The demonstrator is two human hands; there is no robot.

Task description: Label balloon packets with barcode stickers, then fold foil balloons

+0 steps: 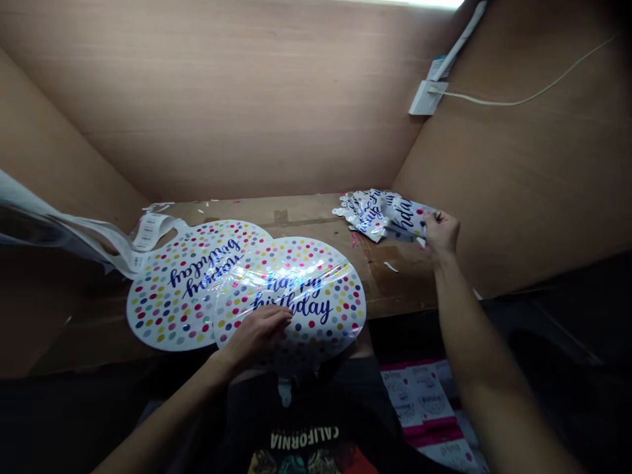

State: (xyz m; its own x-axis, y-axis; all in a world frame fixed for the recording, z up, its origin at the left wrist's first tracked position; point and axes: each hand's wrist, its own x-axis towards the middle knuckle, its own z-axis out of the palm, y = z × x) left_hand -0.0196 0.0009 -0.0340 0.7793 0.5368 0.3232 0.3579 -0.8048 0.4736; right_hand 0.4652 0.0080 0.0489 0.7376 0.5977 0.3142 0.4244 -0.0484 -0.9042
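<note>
My left hand (259, 332) lies on a flat, uninflated foil balloon (320, 270), white with coloured dots and blue "happy birthday" lettering. Its fingers are extended over the foil. This balloon overhangs the front edge of the cardboard-covered table, its tail hanging toward my shirt. Partly beneath it on the left is a second flat foil balloon (168, 316), its print upside down to me. Over to the right, my right hand (443, 232) is closed on the end of a folded foil balloon (407, 217), which touches a heap of similar folded balloons (363, 207).
Brown board walls (237, 99) enclose the table (291, 217) at the back and sides. White strips (111, 240) with a printed label hang at left. A power outlet (427, 99) and cable are on the right wall. Printed packages (424, 401) lie below. Paper scraps dot the cardboard.
</note>
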